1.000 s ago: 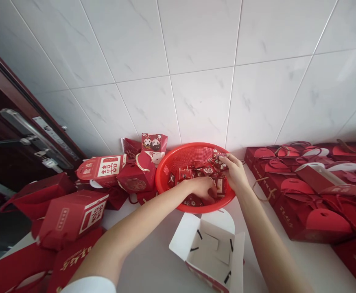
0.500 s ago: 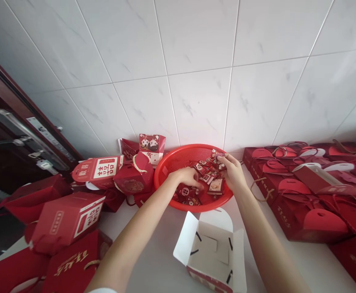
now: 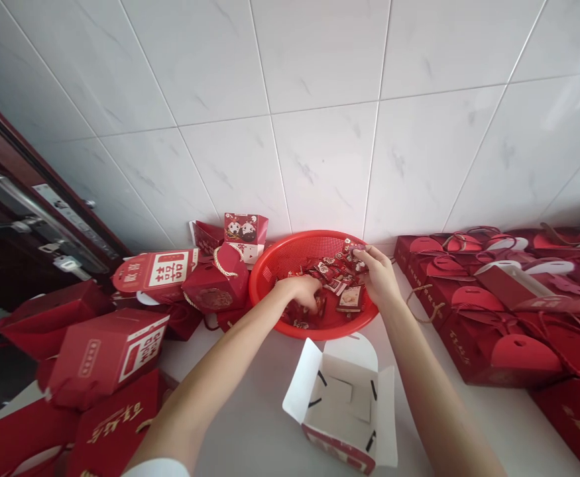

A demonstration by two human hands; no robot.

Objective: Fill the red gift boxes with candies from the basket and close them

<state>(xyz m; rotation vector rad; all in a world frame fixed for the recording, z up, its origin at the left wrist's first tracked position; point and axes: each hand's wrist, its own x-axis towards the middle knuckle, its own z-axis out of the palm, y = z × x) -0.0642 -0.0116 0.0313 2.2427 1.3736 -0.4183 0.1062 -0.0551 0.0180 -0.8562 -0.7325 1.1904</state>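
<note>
A red plastic basket (image 3: 280, 258) with mesh walls holds several small red wrapped candies (image 3: 329, 268) and a flat packet with a pale picture (image 3: 350, 298). My left hand (image 3: 300, 291) is down inside it at the left, fingers curled among the candies; what they hold is hidden. At the basket's right side my right hand (image 3: 380, 270) pinches a small wrapped candy (image 3: 351, 248) between thumb and fingers. In front of the basket stands an open box (image 3: 342, 404), white inside, its flaps spread and nothing in it.
Red gift boxes (image 3: 503, 344) with cord handles stand in rows on the right. More red boxes (image 3: 105, 358) crowd the left, some tipped over. A tiled wall (image 3: 319, 159) rises behind the white tabletop (image 3: 240, 411). A dark door with a metal handle (image 3: 21, 199) is far left.
My left hand's fingers have curled in and shifted slightly left among the candies. My right hand keeps its pinch on the candy. The view has shifted slightly.
</note>
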